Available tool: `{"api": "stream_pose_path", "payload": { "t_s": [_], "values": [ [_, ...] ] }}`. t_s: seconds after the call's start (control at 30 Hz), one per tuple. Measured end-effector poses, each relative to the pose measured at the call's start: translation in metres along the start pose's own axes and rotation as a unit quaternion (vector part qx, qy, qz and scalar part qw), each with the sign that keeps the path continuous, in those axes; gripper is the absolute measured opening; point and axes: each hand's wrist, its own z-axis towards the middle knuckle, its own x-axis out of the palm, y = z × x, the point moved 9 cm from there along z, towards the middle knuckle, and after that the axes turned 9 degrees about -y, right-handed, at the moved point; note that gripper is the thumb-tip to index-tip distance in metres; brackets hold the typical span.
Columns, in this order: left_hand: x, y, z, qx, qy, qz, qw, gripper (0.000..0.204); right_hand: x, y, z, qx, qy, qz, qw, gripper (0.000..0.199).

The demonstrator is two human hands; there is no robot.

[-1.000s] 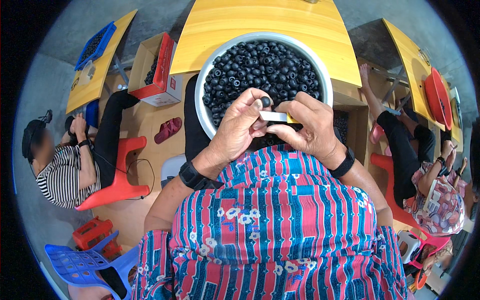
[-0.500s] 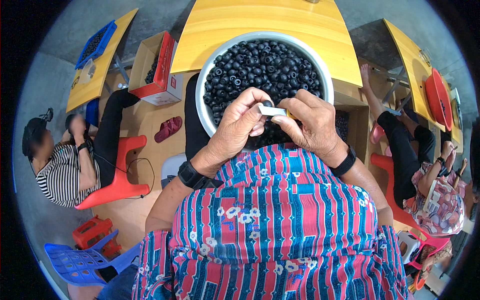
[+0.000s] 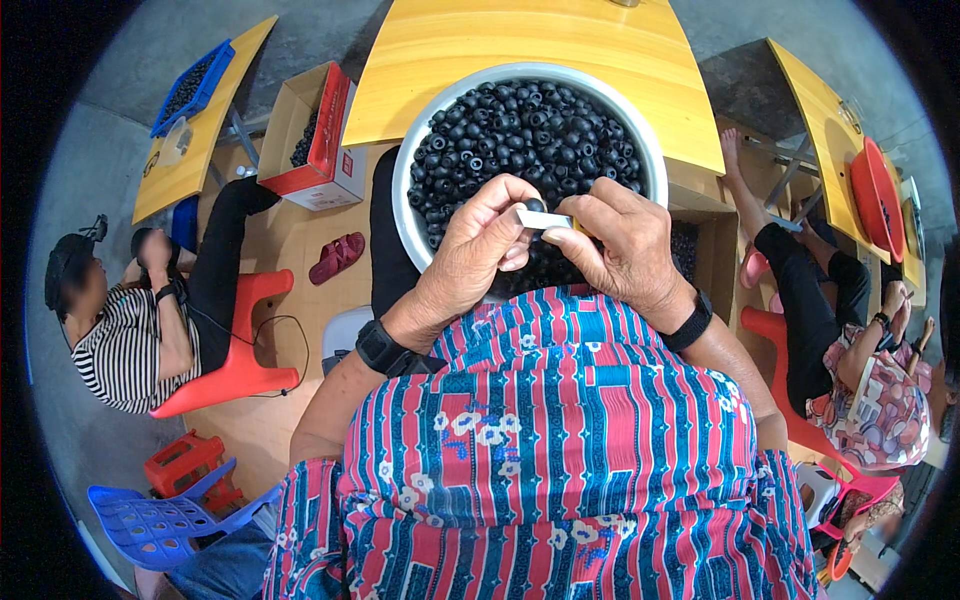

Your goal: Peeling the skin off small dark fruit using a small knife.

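Observation:
My left hand (image 3: 468, 245) is closed, its thumb and fingers pinching a small round black part (image 3: 535, 205). In my right hand (image 3: 635, 245) is a short blade (image 3: 545, 219) with a flat, shiny metal face; the fingers cover its handle. The blade lies against the near side of the black part, its tip at my left thumb. Both hands are held over the near side of a big pale basin (image 3: 404, 190). Many small black hollow parts (image 3: 520, 130) fill that basin. The underside of the held part is hidden by my fingers.
A yellow table (image 3: 520, 30) stands behind the basin. To the left are a cardboard box (image 3: 340, 180) with black parts, red slippers (image 3: 337, 258) and a seated person (image 3: 140, 340). On the right, another person (image 3: 865, 400) sits near a table with a red basin (image 3: 877, 200).
The blade has tilted slightly in my right hand, and its face looks shinier. My left hand still pinches the black part in nearly the same place.

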Motion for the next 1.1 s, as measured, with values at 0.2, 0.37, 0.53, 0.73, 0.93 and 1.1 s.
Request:
{"api": "stream_pose_path", "payload": {
  "t_s": [0.2,0.37,0.53,0.73,0.93,1.1],
  "values": [
    [0.003,0.005,-0.002,-0.023,0.02,-0.014,0.999,0.024,-0.002,-0.009,-0.001,0.029,-0.016,0.009,0.999,0.025],
    [0.004,0.003,-0.002,-0.022,0.016,-0.008,1.0,0.023,-0.002,-0.005,-0.001,0.023,-0.009,0.013,1.0,0.023],
    [-0.003,-0.002,-0.002,-0.032,0.008,-0.041,0.999,0.02,-0.003,-0.023,-0.003,0.101,-0.046,0.006,0.994,0.019],
    [-0.033,-0.017,-0.003,-0.066,-0.005,-0.165,0.984,0.03,-0.007,-0.033,-0.004,0.173,-0.052,0.095,0.979,0.016],
    [-0.045,-0.021,-0.008,-0.087,-0.042,-0.039,0.995,0.023,-0.006,-0.037,-0.005,0.182,-0.05,0.118,0.975,0.015],
    [-0.023,-0.038,-0.012,0.142,0.013,0.567,0.811,0.011,-0.003,-0.038,-0.006,0.19,-0.037,0.113,0.975,0.015]
  ]
}}
